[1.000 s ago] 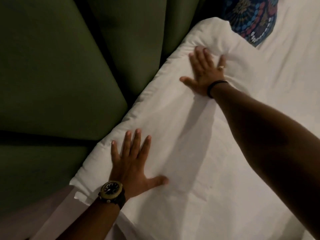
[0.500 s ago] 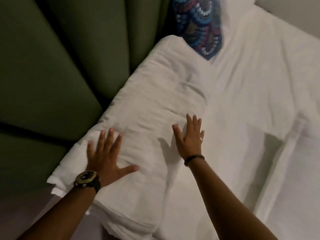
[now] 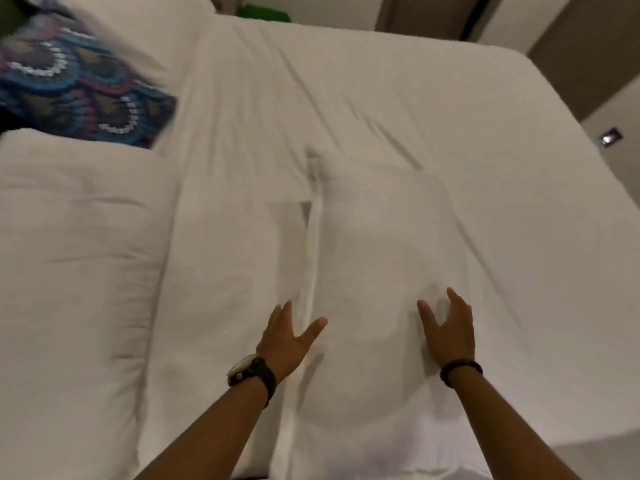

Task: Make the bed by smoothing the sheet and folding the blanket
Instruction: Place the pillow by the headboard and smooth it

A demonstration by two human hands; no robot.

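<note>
A white sheet (image 3: 242, 109) covers the bed, with soft creases running toward the far side. A white blanket (image 3: 398, 237) lies over the nearer right part, its folded hem (image 3: 313, 237) running toward me down the middle. My left hand (image 3: 287, 341), wearing a watch, rests flat with fingers spread across that hem. My right hand (image 3: 448, 330), with a dark wristband, lies flat on the blanket to the right, fingers apart. Neither hand holds anything.
A white pillow (image 3: 76, 254) lies at the left. Behind it sits a patterned blue cushion (image 3: 79, 91), blurred by motion. The bed's far edge (image 3: 571, 98) meets a floor and wall panels at the upper right. A green object (image 3: 266, 12) shows past the far side.
The view has swung right from the pillow and green headboard to the middle of the bed. Both hands have left the pillow and now lie flat on the blanket.
</note>
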